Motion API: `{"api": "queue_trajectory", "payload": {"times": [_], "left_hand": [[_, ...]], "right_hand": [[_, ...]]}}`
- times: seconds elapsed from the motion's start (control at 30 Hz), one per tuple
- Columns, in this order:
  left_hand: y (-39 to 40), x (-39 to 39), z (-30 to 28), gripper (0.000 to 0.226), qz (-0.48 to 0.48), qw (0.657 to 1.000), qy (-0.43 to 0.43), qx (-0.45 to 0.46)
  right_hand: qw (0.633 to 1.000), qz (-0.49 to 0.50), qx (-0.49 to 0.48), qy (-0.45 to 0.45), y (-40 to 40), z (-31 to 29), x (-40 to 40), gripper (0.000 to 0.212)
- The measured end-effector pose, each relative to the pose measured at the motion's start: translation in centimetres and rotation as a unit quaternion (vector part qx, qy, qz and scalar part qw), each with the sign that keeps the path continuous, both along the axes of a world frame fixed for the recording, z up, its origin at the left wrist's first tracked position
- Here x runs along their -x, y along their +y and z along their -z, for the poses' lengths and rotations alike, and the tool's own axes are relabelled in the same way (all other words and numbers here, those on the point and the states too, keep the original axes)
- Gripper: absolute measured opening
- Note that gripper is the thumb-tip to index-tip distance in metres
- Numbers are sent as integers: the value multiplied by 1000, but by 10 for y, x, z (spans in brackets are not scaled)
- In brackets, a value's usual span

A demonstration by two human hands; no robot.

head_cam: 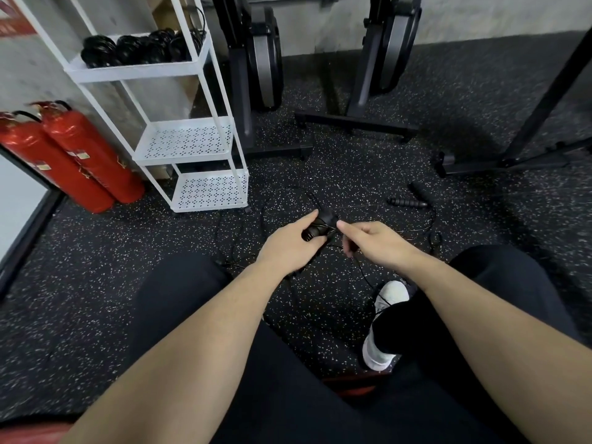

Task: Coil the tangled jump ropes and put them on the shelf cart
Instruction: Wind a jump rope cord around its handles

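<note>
A black rubber floor (96, 267) flecked with pale specks is seen, bounded by a grey wall behind the white shelf cart (179, 136). Coiled black jump ropes (141, 48) are stacked on the cart's top tray; the two perforated trays below it are bare. Two red fire extinguishers (70, 158) are leaned just left of the cart, with small labels too blurred to be read, and black machine frames (256, 75) are stood right of the cart. In front of the cart, thin black rope (288, 195) is looped loose on the floor, and two more black handles (413, 200) are laid well to the cart's right. The left hand (288, 245) is curled round a black jump rope handle (315, 229) with cord wrapped on it. The right hand (371, 240) is held just beside it, thumb and fingers pinched on the thin cord. Black trousers and a white shoe (384, 325) are seen below.
</note>
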State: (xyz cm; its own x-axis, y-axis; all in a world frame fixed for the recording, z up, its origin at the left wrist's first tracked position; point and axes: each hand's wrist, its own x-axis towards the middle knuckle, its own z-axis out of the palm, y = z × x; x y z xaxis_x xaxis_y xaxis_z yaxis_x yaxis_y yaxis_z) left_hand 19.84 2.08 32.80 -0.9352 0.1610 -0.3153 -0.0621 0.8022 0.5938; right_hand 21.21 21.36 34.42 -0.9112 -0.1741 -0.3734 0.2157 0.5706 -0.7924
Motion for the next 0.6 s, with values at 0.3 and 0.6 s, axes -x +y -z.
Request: {"api": "queue_trajectory", "payload": {"times": [0.3,0.6], "left_hand": [[-3,1,-2,64,-60,985,-64,-150],[-11,2,-19,29,-147,876,-244,-390]], "right_hand": [[997,-44,18,55,-12,-1,-6,47],[996,-25,89,1,-1,0,-1,43]]}}
